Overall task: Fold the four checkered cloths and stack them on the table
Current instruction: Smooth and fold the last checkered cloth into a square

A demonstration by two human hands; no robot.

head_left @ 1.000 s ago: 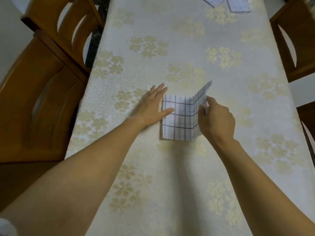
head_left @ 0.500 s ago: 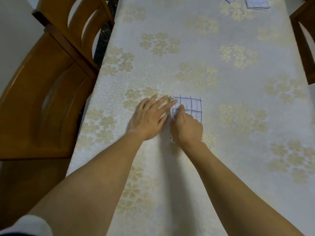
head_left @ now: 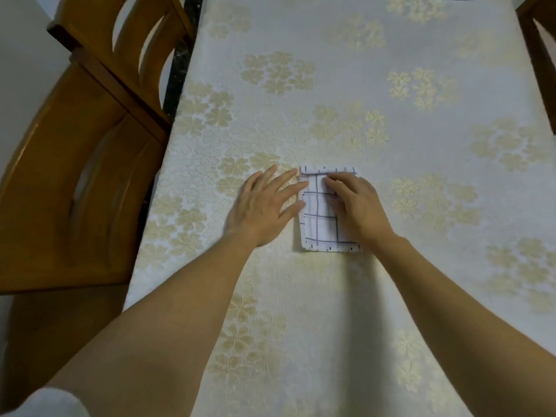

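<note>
1 cloth [head_left: 319,225], left hand [head_left: 264,206] beside, right hand [head_left: 358,206] atop

I'm looking down on a long table [head_left: 331,311] covered by a pale tablecloth [head_left: 346,49] with gold flowers; its dark edge [head_left: 177,70] shows at the left. A wooden chair [head_left: 90,182] is pushed in there, a second chair [head_left: 132,31] stands beyond it, and a third chair [head_left: 538,61] is at the right. The pale floor [head_left: 21,64] lies in soft light.

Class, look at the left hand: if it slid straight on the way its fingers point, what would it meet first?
The folded checkered cloth: the fingertips of the left hand lie at its left edge, perhaps touching. Just beyond, the right hand presses on it.
</note>
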